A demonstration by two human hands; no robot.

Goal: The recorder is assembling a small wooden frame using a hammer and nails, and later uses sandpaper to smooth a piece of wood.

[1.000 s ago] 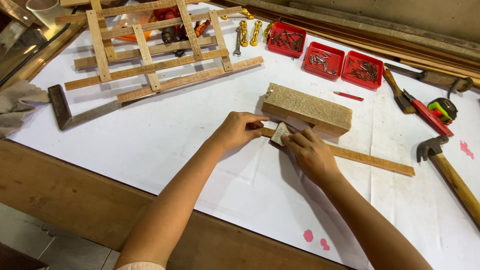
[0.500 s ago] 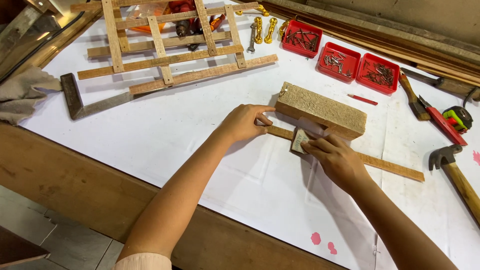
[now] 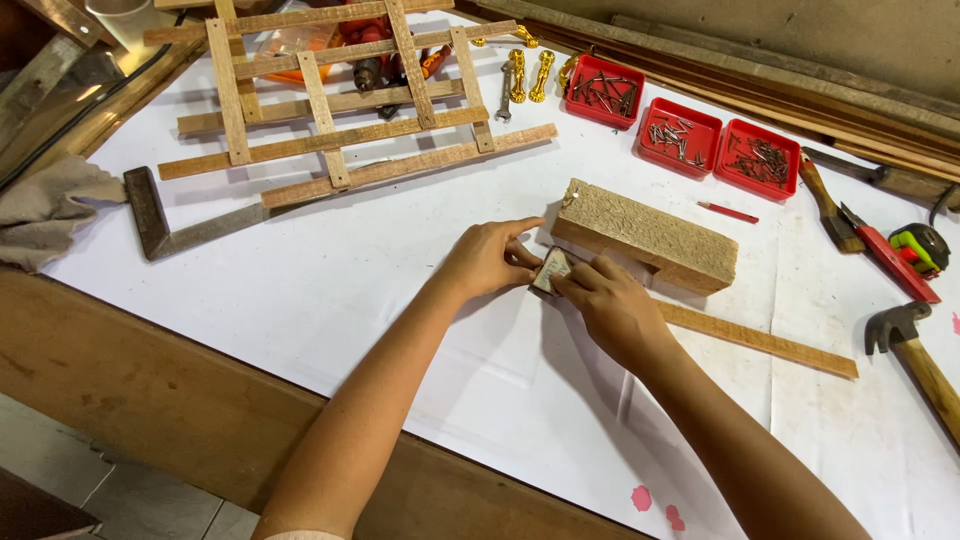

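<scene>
Both hands have slid leftward along the wood strip (image 3: 760,340) since half a second ago, ending at its near end by the block's left corner. Right hand (image 3: 615,310) has its fingers curled down over a small pale sanding pad (image 3: 552,272), pressing it onto the strip end. Left hand (image 3: 490,257) lies flat on the white sheet (image 3: 330,290) just beside it, index finger stretched toward the chipboard block (image 3: 648,236), fingertips touching the pad's edge; it pinches nothing that I can see. Strip runs from under the hands, along the front of the block and out to the right. Wooden lattice frame (image 3: 330,110) sits well apart at upper left, steel try square (image 3: 175,225) below it. Three red trays of nails (image 3: 685,135) along the far edge, red pencil (image 3: 728,212) near the block, hammer (image 3: 915,350) at far right
</scene>
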